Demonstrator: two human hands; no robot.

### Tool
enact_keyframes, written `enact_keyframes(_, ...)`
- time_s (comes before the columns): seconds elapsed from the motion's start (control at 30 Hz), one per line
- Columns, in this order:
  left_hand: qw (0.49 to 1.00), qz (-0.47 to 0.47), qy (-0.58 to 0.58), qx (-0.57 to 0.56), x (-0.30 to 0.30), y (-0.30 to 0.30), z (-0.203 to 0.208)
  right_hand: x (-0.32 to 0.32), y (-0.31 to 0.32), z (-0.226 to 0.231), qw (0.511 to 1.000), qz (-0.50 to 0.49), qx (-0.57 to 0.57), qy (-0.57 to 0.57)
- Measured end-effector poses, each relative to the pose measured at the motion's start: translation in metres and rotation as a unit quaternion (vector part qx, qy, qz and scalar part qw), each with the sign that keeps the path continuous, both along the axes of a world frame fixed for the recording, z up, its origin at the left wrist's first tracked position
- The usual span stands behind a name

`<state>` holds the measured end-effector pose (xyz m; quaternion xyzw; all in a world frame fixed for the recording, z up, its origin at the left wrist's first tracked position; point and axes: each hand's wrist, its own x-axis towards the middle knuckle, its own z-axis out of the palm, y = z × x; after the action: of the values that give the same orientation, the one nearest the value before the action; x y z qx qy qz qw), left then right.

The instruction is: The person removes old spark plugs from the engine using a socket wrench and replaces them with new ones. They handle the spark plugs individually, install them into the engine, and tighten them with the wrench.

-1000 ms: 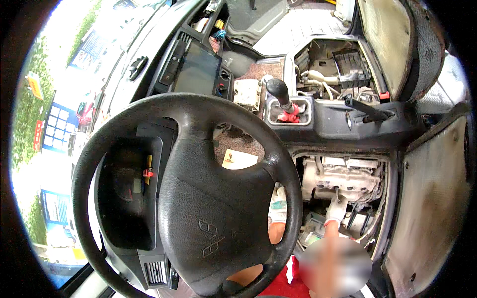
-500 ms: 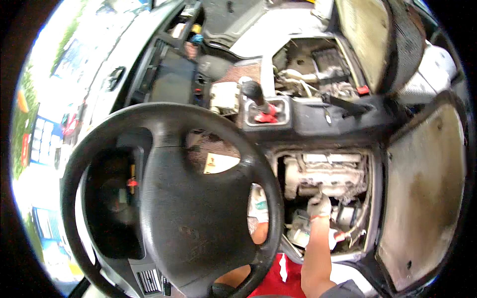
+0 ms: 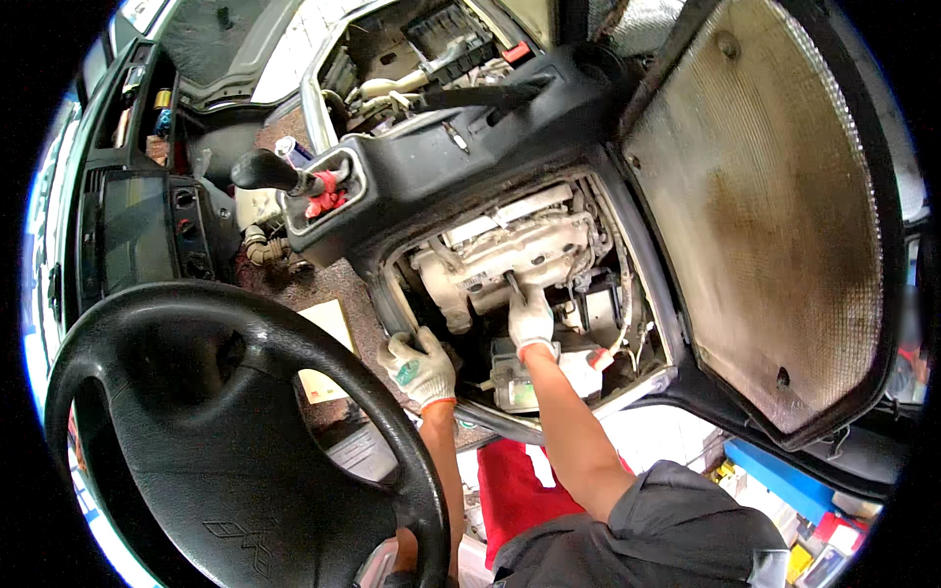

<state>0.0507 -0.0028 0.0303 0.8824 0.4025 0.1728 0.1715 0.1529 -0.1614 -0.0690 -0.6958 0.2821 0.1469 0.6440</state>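
Note:
My right hand (image 3: 530, 318), in a white knit glove with an orange cuff, reaches into the open engine bay. Its fingers are closed around a short dark rod-like piece (image 3: 513, 282) that points at the engine's top cover (image 3: 510, 263); the piece's exact kind does not show. This pale, dirty cover has several dark holes along it. My left hand (image 3: 419, 367), gloved alike with a green patch on the back, rests at the bay's near-left rim (image 3: 394, 302), its fingers loosely bent and apart, seemingly holding nothing. Below my right hand sits a greyish reservoir (image 3: 517, 394).
A large black steering wheel (image 3: 245, 314) stands at the left. The raised engine lid (image 3: 784, 216) leans at the right. Beyond the console lie a gear lever (image 3: 263, 171) with a red cloth and a second open compartment (image 3: 392, 59). Yellowish paper (image 3: 328, 343) lies on the floor.
The view has turned and shifted toward the engine bay. My left hand, partly hidden by the steering wheel before, now shows fully by the rim. My right hand stays at the engine cover.

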Motion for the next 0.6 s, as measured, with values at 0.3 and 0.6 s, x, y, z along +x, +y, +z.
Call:
enact_keyframes(0.3,0.999,0.025,0.005,-0.038,-0.001,0.001,-0.002,0.002,0.007,0.015,0.974,-0.055,0.192,0.11)
enact_keyframes(0.6,0.997,0.047,0.015,-0.067,0.003,-0.002,0.01,0.006,-0.014,-0.012,0.88,-0.117,0.395,0.237)
